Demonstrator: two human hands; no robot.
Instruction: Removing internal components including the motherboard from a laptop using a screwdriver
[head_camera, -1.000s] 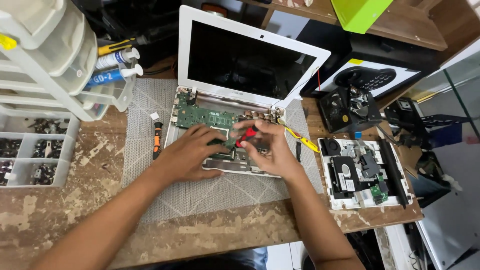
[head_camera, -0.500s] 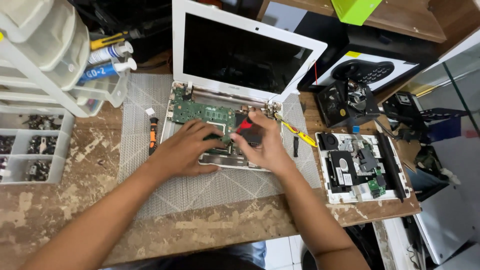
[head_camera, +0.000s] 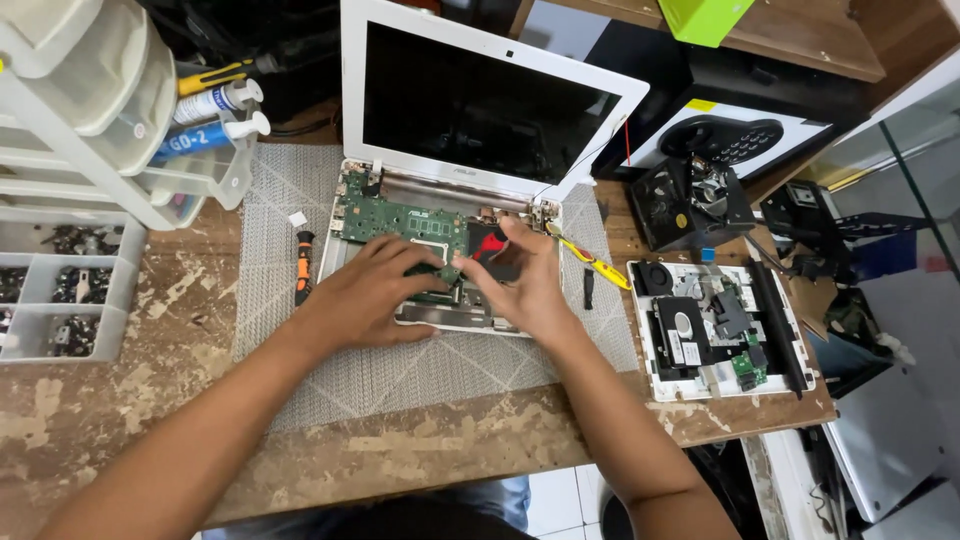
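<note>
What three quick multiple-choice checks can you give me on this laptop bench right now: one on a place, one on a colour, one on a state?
1. Where does the small orange-and-black screwdriver lie?
A. On the grey mat, left of the laptop base
B. Inside the parts organiser
C. On the laptop screen

2. What colour is the circuit board exposed in the laptop base?
A. Blue
B. Green
C. White

3. In what state is the white laptop?
A. Lid shut
B. Lid open, screen lit
C. Lid open, screen dark, base uncovered

Answers: 1 A, the screwdriver rests on the mat beside the base's left edge. 2 B, the board behind the left hand is green. 3 C, the screen is black and the board lies bare where the left hand and right hand work.
</note>
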